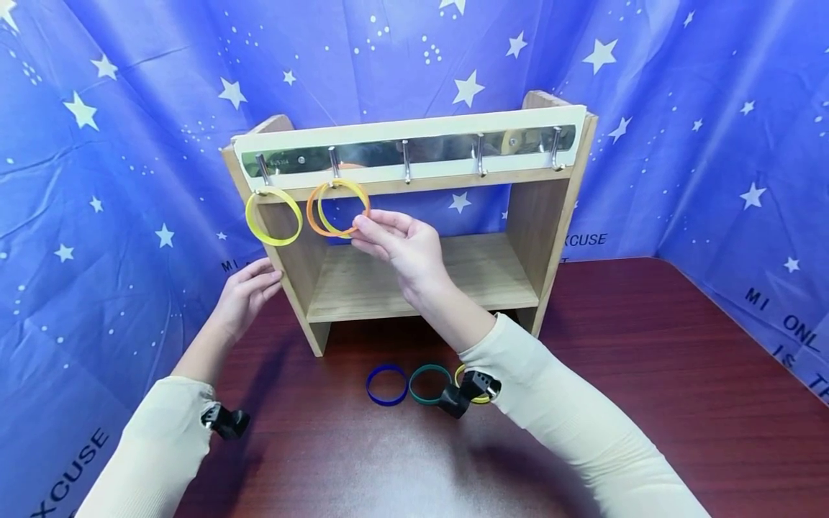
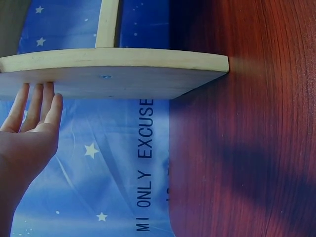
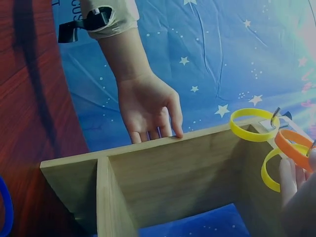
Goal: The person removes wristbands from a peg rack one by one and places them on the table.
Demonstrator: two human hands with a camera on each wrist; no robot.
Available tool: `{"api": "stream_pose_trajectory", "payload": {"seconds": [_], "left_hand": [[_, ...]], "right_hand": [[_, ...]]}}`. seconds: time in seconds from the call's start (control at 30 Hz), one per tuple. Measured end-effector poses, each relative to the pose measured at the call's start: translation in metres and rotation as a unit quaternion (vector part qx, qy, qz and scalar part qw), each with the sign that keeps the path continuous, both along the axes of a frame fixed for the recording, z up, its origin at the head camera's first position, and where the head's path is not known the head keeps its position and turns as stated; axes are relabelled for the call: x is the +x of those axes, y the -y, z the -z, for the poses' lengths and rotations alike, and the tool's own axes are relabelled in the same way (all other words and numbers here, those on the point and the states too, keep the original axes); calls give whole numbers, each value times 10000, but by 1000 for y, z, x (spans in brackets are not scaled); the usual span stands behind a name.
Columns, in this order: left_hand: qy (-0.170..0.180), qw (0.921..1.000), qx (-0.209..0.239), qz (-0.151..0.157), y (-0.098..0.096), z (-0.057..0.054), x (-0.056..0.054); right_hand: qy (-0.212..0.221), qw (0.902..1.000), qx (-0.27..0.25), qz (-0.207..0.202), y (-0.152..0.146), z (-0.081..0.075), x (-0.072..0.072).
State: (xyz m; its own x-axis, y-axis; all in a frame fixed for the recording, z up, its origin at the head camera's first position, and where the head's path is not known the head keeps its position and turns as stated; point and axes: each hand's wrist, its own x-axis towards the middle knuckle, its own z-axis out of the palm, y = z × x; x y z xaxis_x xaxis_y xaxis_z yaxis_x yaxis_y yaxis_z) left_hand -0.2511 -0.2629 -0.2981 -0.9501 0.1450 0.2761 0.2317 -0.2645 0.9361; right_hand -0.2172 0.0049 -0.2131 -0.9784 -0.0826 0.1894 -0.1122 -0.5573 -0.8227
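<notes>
My right hand [image 1: 409,248] pinches the lower right edge of an orange wristband [image 1: 310,208] at the second hook [image 1: 334,160] from the left. A yellow wristband [image 3: 267,178] overlaps it there; whether the orange one is looped over the hook I cannot tell. Another yellow wristband [image 1: 278,242] hangs from the leftmost hook [image 1: 262,169]. My left hand [image 1: 249,296] touches the outer face of the left side panel [image 2: 123,81] of a wooden rack [image 1: 421,291], its fingers fairly straight in the left wrist view.
On the dark red table [image 1: 311,460] before the rack lie a blue wristband [image 1: 368,388], a green wristband [image 1: 421,401] and yellow banding [image 1: 481,400] partly hidden by the right wrist camera [image 1: 456,399]. More hooks [image 1: 481,155] line the rack's top. A starry blue curtain [image 1: 162,144] hangs behind.
</notes>
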Motion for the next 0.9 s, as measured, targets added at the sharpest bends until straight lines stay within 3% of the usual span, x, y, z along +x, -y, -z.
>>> {"api": "stream_pose_trajectory", "payload": {"seconds": [0.2,0.47,0.7,0.9], "left_hand": [[-4,10000,47,-42,1,1,0],[-45,10000,39,26,1,2,0],[-52,9999,96,-7,0,1,0],[-53,9999,85,19,-1,1,0]], "right_hand": [[209,9989,-237,-333,-3,-4,0],[191,9979,-385,-490,-5,-8,4],[-155,9981,6,-595,-6,-7,11],[-160,9974,332,-627,-8,3,12]]}}
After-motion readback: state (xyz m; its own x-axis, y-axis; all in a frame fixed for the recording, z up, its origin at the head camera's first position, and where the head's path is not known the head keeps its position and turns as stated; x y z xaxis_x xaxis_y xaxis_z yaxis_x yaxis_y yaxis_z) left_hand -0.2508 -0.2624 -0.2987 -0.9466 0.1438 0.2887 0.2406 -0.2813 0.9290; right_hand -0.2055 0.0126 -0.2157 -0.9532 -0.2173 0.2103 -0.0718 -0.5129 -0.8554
